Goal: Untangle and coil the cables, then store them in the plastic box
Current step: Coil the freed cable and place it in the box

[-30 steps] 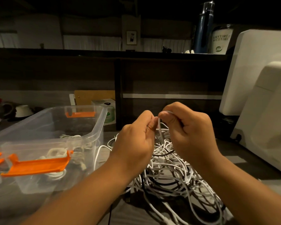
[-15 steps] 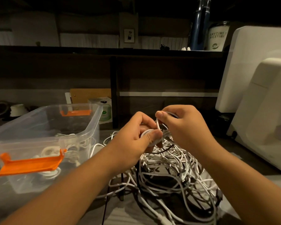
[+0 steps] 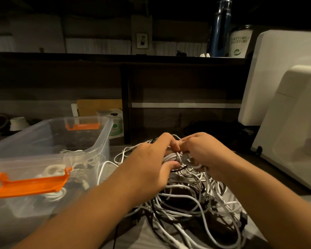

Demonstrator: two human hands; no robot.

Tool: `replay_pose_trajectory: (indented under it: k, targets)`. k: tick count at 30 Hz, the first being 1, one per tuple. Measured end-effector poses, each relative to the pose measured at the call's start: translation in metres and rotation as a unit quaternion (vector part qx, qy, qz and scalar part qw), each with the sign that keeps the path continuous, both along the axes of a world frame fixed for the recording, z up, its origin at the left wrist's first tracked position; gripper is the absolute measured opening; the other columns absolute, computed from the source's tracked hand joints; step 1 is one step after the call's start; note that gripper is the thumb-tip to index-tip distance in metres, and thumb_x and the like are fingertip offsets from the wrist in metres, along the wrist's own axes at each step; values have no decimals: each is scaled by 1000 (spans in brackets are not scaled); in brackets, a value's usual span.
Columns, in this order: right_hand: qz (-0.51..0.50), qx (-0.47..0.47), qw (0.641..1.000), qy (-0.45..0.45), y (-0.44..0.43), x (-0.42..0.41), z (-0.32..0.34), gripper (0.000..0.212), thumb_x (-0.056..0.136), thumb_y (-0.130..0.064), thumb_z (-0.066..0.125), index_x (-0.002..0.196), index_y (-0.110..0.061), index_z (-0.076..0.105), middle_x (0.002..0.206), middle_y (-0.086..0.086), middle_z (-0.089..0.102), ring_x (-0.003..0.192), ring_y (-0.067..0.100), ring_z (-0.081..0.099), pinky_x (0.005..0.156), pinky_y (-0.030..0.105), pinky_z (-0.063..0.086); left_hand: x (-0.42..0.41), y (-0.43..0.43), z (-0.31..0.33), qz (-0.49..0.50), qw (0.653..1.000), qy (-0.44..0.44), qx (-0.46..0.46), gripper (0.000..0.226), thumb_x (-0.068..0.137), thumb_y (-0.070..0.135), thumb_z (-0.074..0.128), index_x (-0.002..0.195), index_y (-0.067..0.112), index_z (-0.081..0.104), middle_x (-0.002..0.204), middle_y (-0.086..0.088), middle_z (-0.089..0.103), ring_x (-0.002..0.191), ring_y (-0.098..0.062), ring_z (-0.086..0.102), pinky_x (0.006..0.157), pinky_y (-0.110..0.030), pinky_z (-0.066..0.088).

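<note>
A tangled heap of white and black cables lies on the dark table in front of me. My left hand grips a small bundle of white cable loops just above the heap, thumb under and fingers over it. My right hand pinches white strands right beside that bundle, fingertips nearly touching the left hand's. The clear plastic box with orange latches stands open to the left. Coiled white cables lie inside it.
A large white device stands at the right, close to the heap. A dark shelf unit runs along the back, with a blue bottle and a white canister on top. A small white-and-green box sits behind the plastic box.
Both hands have dropped from chest height down onto the heap. The left hand now holds a thicker bundle of white loops, and the right hand has moved from a raised strand to strands beside it.
</note>
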State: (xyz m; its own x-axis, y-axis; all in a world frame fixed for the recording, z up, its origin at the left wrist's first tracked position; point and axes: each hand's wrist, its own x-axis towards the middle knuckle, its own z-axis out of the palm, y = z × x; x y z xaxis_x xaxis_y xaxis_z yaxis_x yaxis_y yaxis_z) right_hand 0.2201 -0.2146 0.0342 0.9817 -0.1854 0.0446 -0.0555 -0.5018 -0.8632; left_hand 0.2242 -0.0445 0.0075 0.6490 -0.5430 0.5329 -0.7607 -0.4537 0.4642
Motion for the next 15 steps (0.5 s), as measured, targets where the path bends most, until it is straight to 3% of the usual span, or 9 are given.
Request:
replay_pose_trajectory:
  k: [3, 5, 7, 11, 13, 15]
  targets:
    - [6, 25, 1000, -6, 2, -1, 0, 17, 97, -20, 62, 90, -15, 76, 80, 8, 71, 65, 15, 58, 57, 28, 44, -1, 0, 0, -3, 998, 8, -56, 24, 93, 17, 70, 103, 33, 56, 97, 13, 73, 89, -4, 70, 76, -33, 59]
    - [14, 101, 995, 11, 0, -2, 1, 19, 98, -23, 62, 92, -12, 76, 77, 10, 74, 59, 14, 57, 52, 26, 40, -1, 1, 2, -11, 995, 35, -88, 22, 91, 15, 73, 98, 31, 59, 95, 13, 74, 90, -2, 71, 78, -32, 58]
    - [38, 190, 980, 44, -5, -1, 2, 16, 97, -20, 62, 93, -8, 73, 61, 4, 63, 43, 9, 44, 39, 21, 30, -2, 3, 5, -26, 990, 76, -116, 21, 90, 15, 74, 95, 30, 61, 92, 9, 76, 88, -8, 73, 82, -39, 60]
    - [71, 251, 962, 82, -14, 4, -1, 20, 95, -10, 54, 92, -6, 73, 63, 3, 43, 45, 7, 26, 33, 17, 20, -3, 4, 12, -70, 962, 167, -202, 13, 91, 7, 70, 98, 16, 63, 88, -1, 78, 87, -15, 76, 82, -34, 62]
    - [82, 260, 958, 88, -11, 2, -1, 23, 98, -11, 51, 86, -8, 71, 60, 1, 44, 42, 5, 24, 33, 17, 19, -2, 4, 14, -66, 943, 200, -258, 9, 93, 6, 66, 101, 9, 63, 87, -5, 78, 84, -16, 76, 77, -27, 60]
    - [109, 187, 973, 78, -6, -3, 2, 28, 100, -19, 54, 80, -11, 71, 57, -1, 41, 41, 7, 21, 36, 19, 17, 1, 4, 15, -37, 924, 218, -313, 9, 95, 7, 65, 103, 6, 63, 84, -7, 78, 77, -17, 75, 71, -25, 59]
